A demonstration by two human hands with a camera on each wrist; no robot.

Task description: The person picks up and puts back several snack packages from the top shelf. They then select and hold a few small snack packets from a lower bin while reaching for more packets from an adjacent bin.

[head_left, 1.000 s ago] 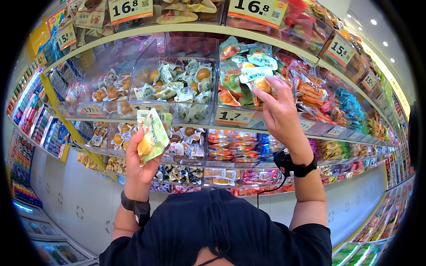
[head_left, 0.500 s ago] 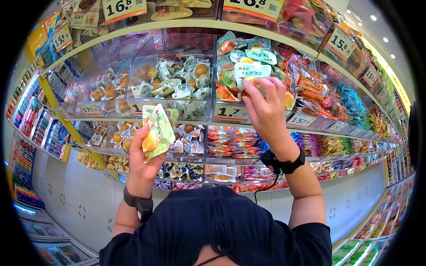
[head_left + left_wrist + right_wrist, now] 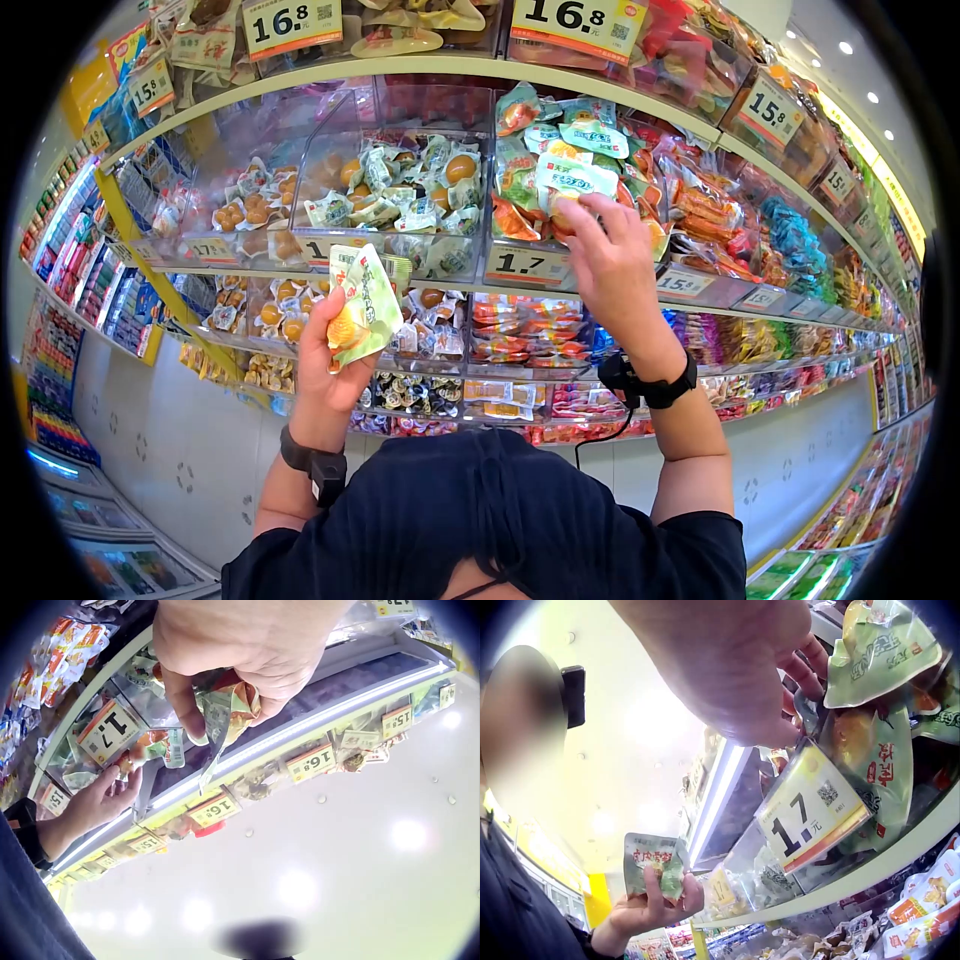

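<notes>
Right hand, its fingers bent and nearly closed, seems to pinch the lower end of a white-topped green snack pouch lying uppermost on the heap. That grip takes in only one end, so the slick film could slip out, or neighbouring pouches could be dragged along and slide over the low front. Left hand has its thumb across the face of a pale green foil pouch, held upright in front of the shelf, apart from the bins; a loosened thumb could let it drop to the lower shelves. Under the right hand, the clear plastic bin marked with a 1.7 price card holds piled green and orange pouches. Beside it on the left, another bin holds small packets of brown, egg-like rounds; on the right lie orange-red packets.
</notes>
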